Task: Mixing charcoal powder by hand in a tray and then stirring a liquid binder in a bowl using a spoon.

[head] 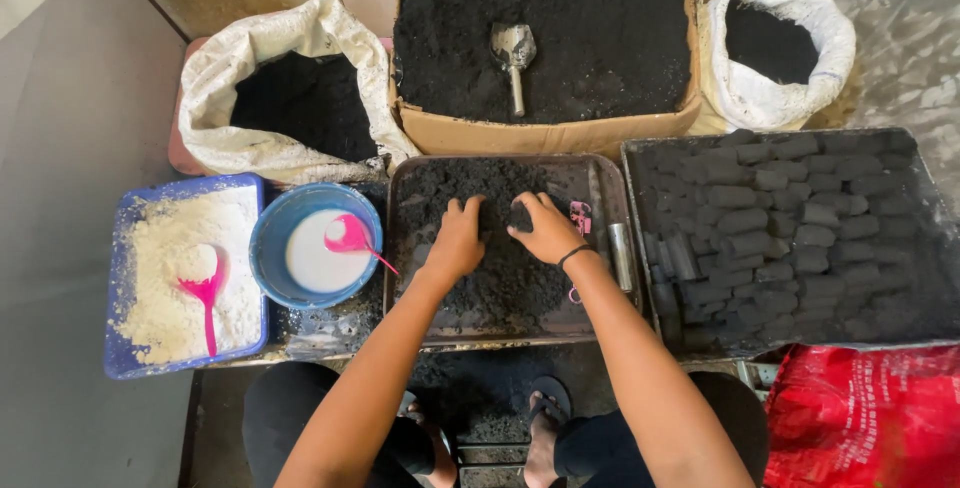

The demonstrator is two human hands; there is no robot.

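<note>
Left hand [455, 243]: palm down on the dark mix [500, 278] in the metal tray [610, 293]; fingers spread and slack, pressing in, closed on nothing.
Right hand [548, 231]: fingers curled around a small dark lump [520, 216] of the same mix, at the upper middle of the tray; a dark band sits on the wrist.
Dark mix: black, crumbly, looks damp; heaped across most of the tray, thinner toward the near edge.
Handling, lump: judged soft and light, holds shape only under a squeeze; likely to crumble if pinched at one point. Best cupped from all sides in the palm, with even pressure.
Handling, loose mix: will not lift as one piece; needs scooping with cupped fingers. Probably sticky rather than slippery, and stains.
Metal tube [620, 256]: short cylinder lying along the tray's right side, just beside the right wrist, untouched.
Pressed blocks [770, 218]: many dark short logs stacked in the black tray [905, 308] to the right; judged firmer than the loose mix yet brittle, best taken by the long sides.
Blue bowl [275, 238]: left of the metal tray, white liquid and a pink spoon [352, 238] inside.
Blue tray [125, 348]: far left, white powder with a pink scoop [205, 293].
Cardboard box [545, 133]: behind the metal tray, full of black powder, a metal scoop [513, 53] lying on top.
White sacks [240, 68]: one on each side of the box, both holding black powder.
</note>
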